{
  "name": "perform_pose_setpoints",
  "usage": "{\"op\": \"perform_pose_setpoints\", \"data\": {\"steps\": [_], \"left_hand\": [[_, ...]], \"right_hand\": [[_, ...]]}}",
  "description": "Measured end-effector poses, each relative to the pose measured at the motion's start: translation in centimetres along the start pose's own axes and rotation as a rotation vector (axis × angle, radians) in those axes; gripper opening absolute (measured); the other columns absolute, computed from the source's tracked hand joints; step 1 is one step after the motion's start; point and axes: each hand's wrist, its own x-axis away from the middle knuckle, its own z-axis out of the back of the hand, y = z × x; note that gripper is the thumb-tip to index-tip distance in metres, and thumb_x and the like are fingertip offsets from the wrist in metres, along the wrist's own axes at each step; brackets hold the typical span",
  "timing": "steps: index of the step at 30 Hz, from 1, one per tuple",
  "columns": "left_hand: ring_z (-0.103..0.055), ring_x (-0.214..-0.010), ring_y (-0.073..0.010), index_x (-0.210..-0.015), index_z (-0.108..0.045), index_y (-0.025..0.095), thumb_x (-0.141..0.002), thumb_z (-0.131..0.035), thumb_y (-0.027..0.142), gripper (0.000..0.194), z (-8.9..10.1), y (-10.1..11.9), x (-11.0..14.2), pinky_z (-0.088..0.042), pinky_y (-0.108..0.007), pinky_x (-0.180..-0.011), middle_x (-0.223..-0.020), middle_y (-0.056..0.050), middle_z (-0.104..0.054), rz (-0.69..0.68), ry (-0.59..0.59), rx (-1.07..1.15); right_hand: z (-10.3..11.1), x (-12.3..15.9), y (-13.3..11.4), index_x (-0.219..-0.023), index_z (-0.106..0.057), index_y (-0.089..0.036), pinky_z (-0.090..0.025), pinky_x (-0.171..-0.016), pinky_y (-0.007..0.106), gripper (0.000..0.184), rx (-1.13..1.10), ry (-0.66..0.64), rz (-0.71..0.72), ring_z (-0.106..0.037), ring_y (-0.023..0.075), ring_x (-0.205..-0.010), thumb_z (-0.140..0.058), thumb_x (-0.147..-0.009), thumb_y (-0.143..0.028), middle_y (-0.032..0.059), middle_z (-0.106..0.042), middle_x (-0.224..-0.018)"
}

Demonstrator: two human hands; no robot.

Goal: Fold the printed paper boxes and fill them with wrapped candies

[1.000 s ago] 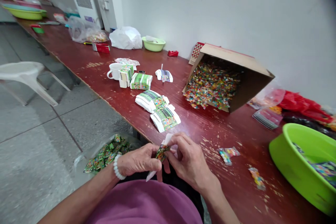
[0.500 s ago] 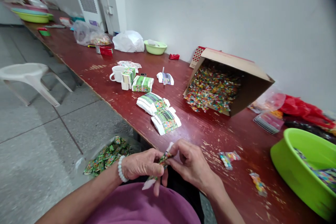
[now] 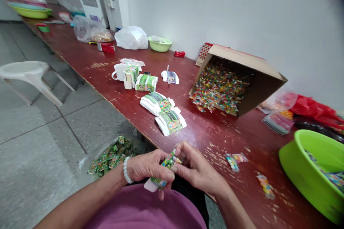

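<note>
Over my lap, my left hand (image 3: 153, 167) grips a small green printed candy box (image 3: 159, 182) between thumb and fingers. A white flap sticks out at its lower end. The fingers of my right hand (image 3: 195, 166) pinch the upper end of the same box; a bit of bright colour shows there, and I cannot tell whether it is print or candy. On the table just beyond my hands lie flattened green cartons (image 3: 170, 121) in overlapping stacks. Two small clear candy packets (image 3: 232, 162) lie right of my right hand, with another candy packet (image 3: 266, 186) nearer me.
A tipped cardboard box (image 3: 264, 87) spills wrapped candies (image 3: 217, 87) onto the red table (image 3: 204, 128). A green basin (image 3: 292, 161) stands at right. Below the table edge, a bag holds filled green boxes (image 3: 113, 159). A white mug (image 3: 118, 72) and banded cartons (image 3: 146, 83) stand farther back.
The candy box between my hands has turned so that a broader printed side faces up. My fingers have shifted along its upper end. The view has tilted slightly downward.
</note>
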Motion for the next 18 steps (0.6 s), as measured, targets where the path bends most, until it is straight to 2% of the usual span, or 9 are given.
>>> {"op": "perform_pose_setpoints", "data": {"steps": [2, 5, 6, 7, 9, 10, 12, 15, 18], "left_hand": [[-0.063, -0.043, -0.0135, -0.080, -0.066, 0.014, -0.070, -0.079, 0.039, 0.030, -0.2, 0.2, 0.0, -0.044, -0.021, -0.043, -0.064, -0.002, -0.069, 0.005, 0.080, 0.014], [-0.066, -0.047, -0.0145, -0.083, -0.067, 0.013, -0.073, -0.076, 0.039, 0.030, -0.5, 0.5, -0.1, -0.047, -0.021, -0.045, -0.071, -0.004, -0.071, -0.048, 0.278, 0.015], [-0.067, -0.049, -0.0151, -0.087, -0.067, 0.013, -0.075, -0.075, 0.041, 0.031, -0.5, 0.4, -0.2, -0.048, -0.022, -0.047, -0.073, -0.005, -0.072, -0.066, 0.330, 0.037], [-0.068, -0.051, -0.0157, -0.090, -0.067, 0.013, -0.077, -0.073, 0.043, 0.033, -0.6, 0.3, -0.4, -0.049, -0.023, -0.048, -0.075, -0.005, -0.072, -0.081, 0.365, 0.057], [-0.067, -0.056, -0.0158, -0.092, -0.066, 0.013, -0.080, -0.071, 0.044, 0.034, -0.6, 0.0, -0.8, -0.051, -0.025, -0.053, -0.076, -0.005, -0.072, -0.122, 0.397, 0.060], [-0.067, -0.060, -0.0156, -0.092, -0.065, 0.013, -0.081, -0.071, 0.044, 0.033, -0.5, -0.1, -1.0, -0.052, -0.026, -0.057, -0.076, -0.005, -0.071, -0.154, 0.415, 0.032], [-0.068, -0.075, -0.0165, -0.093, -0.064, 0.013, -0.083, -0.071, 0.039, 0.029, -0.5, -0.3, -1.3, -0.053, -0.026, -0.068, -0.086, -0.005, -0.072, -0.242, 0.475, -0.073], [-0.067, -0.093, -0.0173, -0.106, -0.059, 0.017, -0.083, -0.070, 0.028, 0.028, -0.7, -0.4, -1.4, -0.053, -0.027, -0.079, -0.103, -0.004, -0.070, -0.362, 0.637, -0.185], [-0.069, -0.086, -0.0166, -0.118, -0.047, 0.023, -0.081, -0.071, 0.022, 0.045, -1.2, -0.5, -1.3, -0.055, -0.028, -0.075, -0.101, -0.002, -0.070, -0.423, 0.778, -0.207]], "right_hand": [[-0.3, -0.2, 0.5, -0.099, -0.050, -0.024, -0.035, -0.053, 0.022, 0.018, -0.071, 0.075, -0.004, -0.047, 0.0106, -0.058, -0.064, -0.089, -0.025, -0.0051, -0.057, -0.073], [-0.9, -0.7, 1.4, -0.113, -0.054, -0.025, -0.037, -0.054, 0.023, 0.032, -0.013, 0.381, -0.009, -0.047, 0.0114, -0.057, -0.070, -0.085, -0.026, -0.0067, -0.053, -0.067], [-1.2, -1.0, 1.7, -0.115, -0.056, -0.024, -0.039, -0.054, 0.023, 0.036, -0.021, 0.441, -0.015, -0.047, 0.0118, -0.057, -0.072, -0.083, -0.028, -0.0064, -0.052, -0.066], [-1.5, -1.2, 2.0, -0.115, -0.059, -0.023, -0.039, -0.053, 0.023, 0.034, -0.065, 0.453, -0.030, -0.048, 0.0120, -0.056, -0.071, -0.084, -0.031, -0.0056, -0.053, -0.065], [-2.1, -1.7, 2.5, -0.102, -0.066, -0.021, -0.041, -0.050, 0.024, 0.024, -0.214, 0.396, -0.069, -0.050, 0.0120, -0.053, -0.066, -0.088, -0.040, -0.0029, -0.056, -0.066], [-2.3, -1.9, 2.7, -0.094, -0.067, -0.019, -0.042, -0.049, 0.024, 0.024, -0.278, 0.383, -0.081, -0.051, 0.0123, -0.053, -0.063, -0.090, -0.043, -0.0015, -0.058, -0.067], [-2.4, -2.1, 2.8, -0.086, -0.069, -0.018, -0.046, -0.053, 0.025, 0.030, -0.319, 0.446, -0.088, -0.056, 0.0142, -0.059, -0.060, -0.091, -0.045, 0.0010, -0.063, -0.072], [-2.3, -2.0, 2.5, -0.087, -0.071, -0.017, -0.049, -0.061, 0.025, 0.030, -0.237, 0.528, -0.086, -0.060, 0.0168, -0.070, -0.061, -0.091, -0.045, 0.0018, -0.067, -0.076], [-2.4, -2.0, 2.1, -0.101, -0.068, -0.019, -0.051, -0.064, 0.026, 0.027, -0.256, 0.510, -0.080, -0.062, 0.0172, -0.072, -0.061, -0.091, -0.043, 0.0016, -0.068, -0.080]]}}
